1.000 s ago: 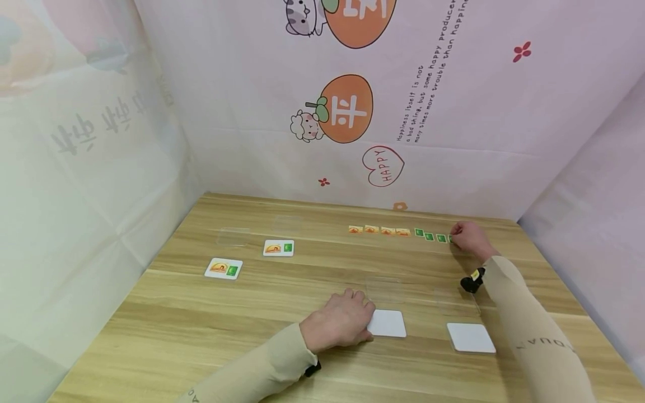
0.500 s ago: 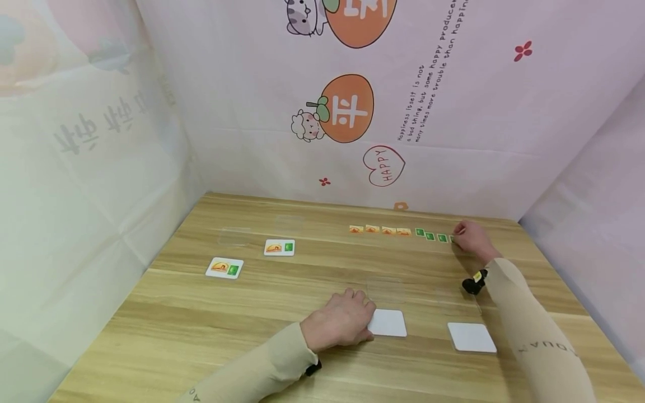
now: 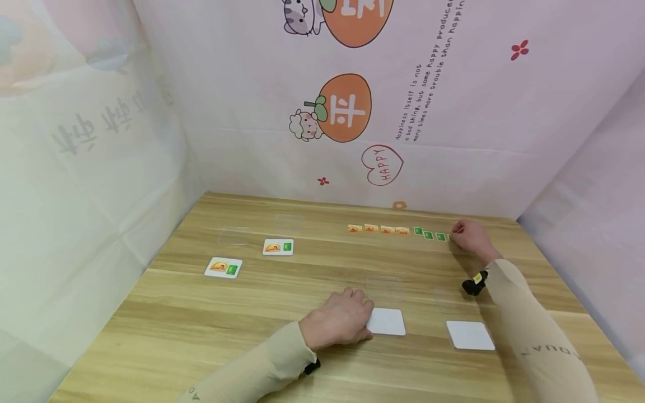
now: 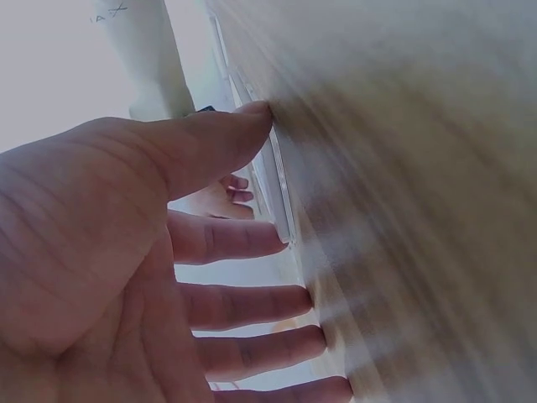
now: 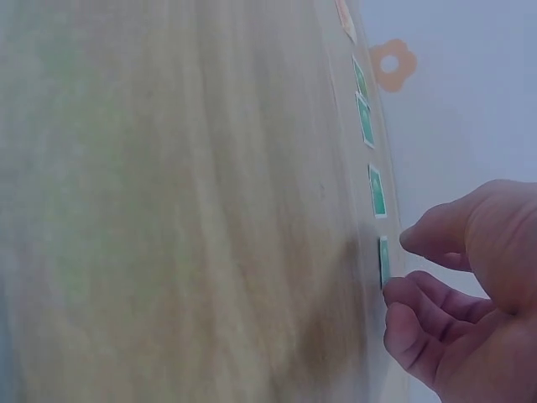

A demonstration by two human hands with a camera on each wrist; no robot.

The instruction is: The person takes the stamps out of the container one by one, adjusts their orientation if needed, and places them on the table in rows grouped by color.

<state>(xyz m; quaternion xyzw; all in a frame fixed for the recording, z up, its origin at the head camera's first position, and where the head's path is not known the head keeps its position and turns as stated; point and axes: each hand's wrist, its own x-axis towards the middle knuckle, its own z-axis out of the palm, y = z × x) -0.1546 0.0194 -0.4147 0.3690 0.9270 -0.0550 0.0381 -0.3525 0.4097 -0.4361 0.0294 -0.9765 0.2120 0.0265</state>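
My left hand rests on the table at the left side of a blank white card. Its thumb and index finger touch the card's edge in the left wrist view, and the fingers are fairly straight. At the far right, my right hand is at the last small green card of a row. Curled fingertips meet one end of that green card, which looks slightly tilted off the table. The thumb is close to its other end; contact there is hard to judge.
Several small green cards and orange cards line the table's back. Another white card lies at the front right. Two white cards with pictures lie at left. Faint clear sheets lie about. A printed cloth hangs behind.
Both hands have stayed almost in place. The right fingers shift only very slightly at the green card. The cards have not visibly moved.
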